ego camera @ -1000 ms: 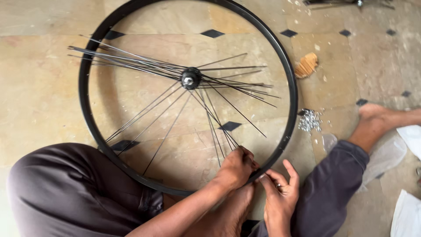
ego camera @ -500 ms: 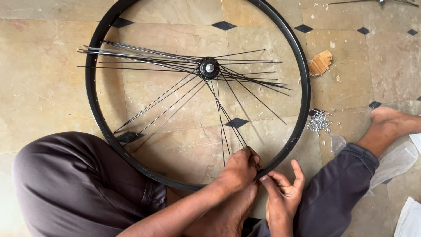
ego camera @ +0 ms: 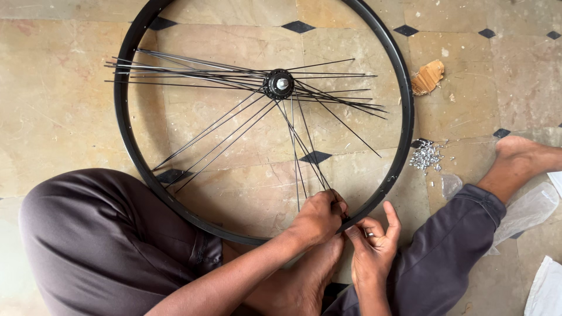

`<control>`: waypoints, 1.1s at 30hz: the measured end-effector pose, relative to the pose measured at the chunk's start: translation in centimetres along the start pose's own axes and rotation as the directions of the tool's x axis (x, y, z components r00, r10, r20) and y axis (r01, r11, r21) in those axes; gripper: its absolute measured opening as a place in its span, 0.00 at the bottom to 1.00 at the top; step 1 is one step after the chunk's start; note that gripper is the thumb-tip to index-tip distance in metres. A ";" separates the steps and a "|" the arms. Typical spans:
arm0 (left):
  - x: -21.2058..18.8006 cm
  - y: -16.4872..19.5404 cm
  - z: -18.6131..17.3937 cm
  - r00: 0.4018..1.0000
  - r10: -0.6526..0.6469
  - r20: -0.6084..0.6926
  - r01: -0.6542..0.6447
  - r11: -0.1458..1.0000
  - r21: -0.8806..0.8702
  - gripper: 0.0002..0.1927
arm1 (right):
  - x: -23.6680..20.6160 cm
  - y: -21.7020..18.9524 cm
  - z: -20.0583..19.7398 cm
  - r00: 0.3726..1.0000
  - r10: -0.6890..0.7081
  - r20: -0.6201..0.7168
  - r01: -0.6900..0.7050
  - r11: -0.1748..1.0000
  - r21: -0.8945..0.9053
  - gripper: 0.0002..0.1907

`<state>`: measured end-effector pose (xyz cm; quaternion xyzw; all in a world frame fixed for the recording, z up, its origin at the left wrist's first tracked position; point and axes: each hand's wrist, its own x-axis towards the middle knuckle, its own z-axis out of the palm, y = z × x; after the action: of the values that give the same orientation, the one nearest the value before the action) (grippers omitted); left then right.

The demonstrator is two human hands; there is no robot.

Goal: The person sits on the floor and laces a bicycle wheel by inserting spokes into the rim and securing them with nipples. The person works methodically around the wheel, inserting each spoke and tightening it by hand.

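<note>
Both hands at near edge of rim (ego camera: 404,117): my left hand (ego camera: 319,219) pinches spokes (ego camera: 304,158) against it, my right hand (ego camera: 372,246) half-open, fingertips steadying rim outside. Hub (ego camera: 279,83) beyond hands; nipple pile (ego camera: 426,155) right, within reach.

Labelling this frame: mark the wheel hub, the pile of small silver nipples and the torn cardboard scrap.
Wheel hub (ego camera: 279,83), head view, on its black centre body.
Pile of silver nipples (ego camera: 426,157), head view, middle of the heap.
Cardboard scrap (ego camera: 427,77), head view, on its brown face.
</note>
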<state>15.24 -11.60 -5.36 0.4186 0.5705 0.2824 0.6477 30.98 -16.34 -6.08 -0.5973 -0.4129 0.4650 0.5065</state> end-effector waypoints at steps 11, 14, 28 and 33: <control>-0.3 -0.1 -0.3 1.000 -0.002 0.012 0.003 0.998 -0.066 0.09 | -0.4 -1.0 0.7 0.998 0.012 -0.058 -0.015 0.998 -0.059 0.44; -0.3 -0.4 0.0 0.991 0.123 -0.058 -0.127 0.990 -0.066 0.12 | -0.4 -0.5 0.4 0.998 -0.004 -0.065 -0.002 0.996 -0.089 0.44; 0.1 -1.2 0.9 0.978 0.151 -0.143 -0.145 0.988 0.054 0.19 | 0.6 -3.4 0.0 0.934 -0.335 0.124 0.354 0.829 -0.434 0.31; 0.3 -1.4 0.6 0.980 0.166 -0.113 -0.163 0.986 0.039 0.17 | 2.8 -6.8 -0.8 0.729 -0.459 0.507 0.663 0.292 -0.689 0.22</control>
<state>15.76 -12.15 -6.76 0.4569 0.5748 0.3503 0.5815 32.24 -12.79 0.30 -0.5239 -0.8162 0.0574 0.2368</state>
